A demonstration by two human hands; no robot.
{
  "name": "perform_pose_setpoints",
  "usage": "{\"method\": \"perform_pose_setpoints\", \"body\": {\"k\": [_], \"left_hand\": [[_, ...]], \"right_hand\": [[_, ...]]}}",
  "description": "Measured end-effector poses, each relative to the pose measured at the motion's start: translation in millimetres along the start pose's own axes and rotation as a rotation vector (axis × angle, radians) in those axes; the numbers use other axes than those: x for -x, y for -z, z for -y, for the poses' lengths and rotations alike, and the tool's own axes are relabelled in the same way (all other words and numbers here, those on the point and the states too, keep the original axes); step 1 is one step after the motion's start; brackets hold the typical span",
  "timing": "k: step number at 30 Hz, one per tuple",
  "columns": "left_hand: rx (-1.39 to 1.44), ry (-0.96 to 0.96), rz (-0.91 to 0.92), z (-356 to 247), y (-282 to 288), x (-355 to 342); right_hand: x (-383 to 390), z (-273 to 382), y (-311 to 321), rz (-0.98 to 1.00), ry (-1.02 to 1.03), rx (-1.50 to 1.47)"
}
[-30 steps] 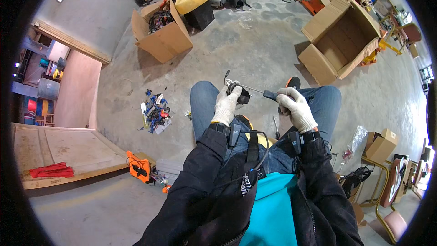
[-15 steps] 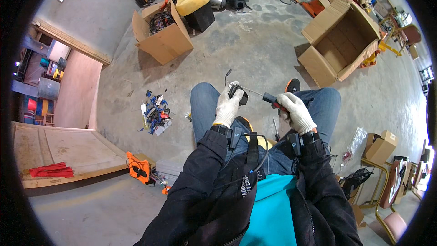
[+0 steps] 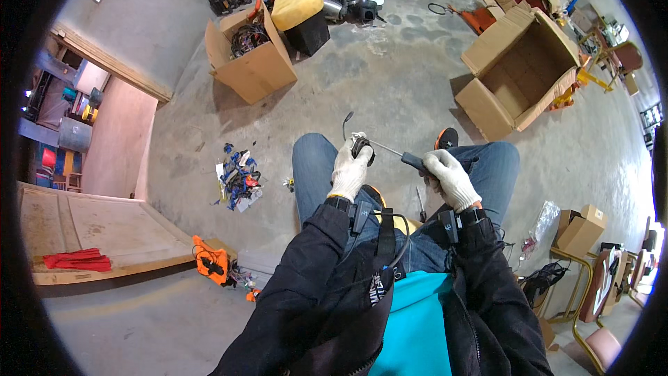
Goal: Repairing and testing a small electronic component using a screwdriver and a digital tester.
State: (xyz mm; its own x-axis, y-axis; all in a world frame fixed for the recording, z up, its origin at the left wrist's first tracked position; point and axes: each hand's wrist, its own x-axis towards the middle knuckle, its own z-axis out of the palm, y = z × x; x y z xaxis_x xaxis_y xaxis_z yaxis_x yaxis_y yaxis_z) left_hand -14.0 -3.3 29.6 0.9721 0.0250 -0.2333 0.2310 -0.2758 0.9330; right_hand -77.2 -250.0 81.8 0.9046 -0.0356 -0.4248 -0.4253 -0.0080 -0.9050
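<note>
My left hand (image 3: pixel 349 170), in a white knitted glove, is closed around a small black rounded part (image 3: pixel 360 146). A thin black stalk (image 3: pixel 346 122) with a small tip sticks up from beside it; whether the two are joined I cannot tell. My right hand (image 3: pixel 451 177), gloved the same way, grips the dark grey handle of a screwdriver (image 3: pixel 413 161). Its long metal shaft points left, and the tip ends at or close to the black part, partly hidden by my left fingers. Both hands are above and between my bent knees.
Left of my knee lies a pile of small blue and black scraps (image 3: pixel 240 177). Beyond it stand a carton of cables (image 3: pixel 254 73) and a black bin with a yellow top (image 3: pixel 299 10). An open cardboard box (image 3: pixel 518 69) is at far right. A thin tool (image 3: pixel 420 203) lies between my legs.
The black part has turned in my left hand and now shows narrower. My right hand has rolled over the screwdriver handle, covering its red part. The shaft still points left.
</note>
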Motion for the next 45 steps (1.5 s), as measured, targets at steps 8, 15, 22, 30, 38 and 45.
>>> {"method": "perform_pose_setpoints", "body": {"k": [8, 15, 22, 30, 38, 45], "left_hand": [[-0.049, -0.010, 0.014, -4, 1, 2], [-0.058, 0.033, 0.013, 1, -2, 0], [-0.017, 0.003, -0.019, 8, -6, -3], [-0.090, -0.108, -0.029, 11, -4, -6], [-0.051, -0.063, -0.017, 13, -5, -4], [-0.068, -0.052, -0.027, 19, -6, -6]], "right_hand": [[-8, -11, 3, -0.028, 0.059, -0.206], [-6, -6, 3, -0.006, -0.056, -0.231], [-3, 1, 3, 0.018, -0.086, -0.164], [-5, -6, 3, -0.002, 0.041, -0.120], [-9, -7, 0, -0.064, 0.071, -0.242], [-7, -5, -3, -0.136, -0.183, -0.093]]}}
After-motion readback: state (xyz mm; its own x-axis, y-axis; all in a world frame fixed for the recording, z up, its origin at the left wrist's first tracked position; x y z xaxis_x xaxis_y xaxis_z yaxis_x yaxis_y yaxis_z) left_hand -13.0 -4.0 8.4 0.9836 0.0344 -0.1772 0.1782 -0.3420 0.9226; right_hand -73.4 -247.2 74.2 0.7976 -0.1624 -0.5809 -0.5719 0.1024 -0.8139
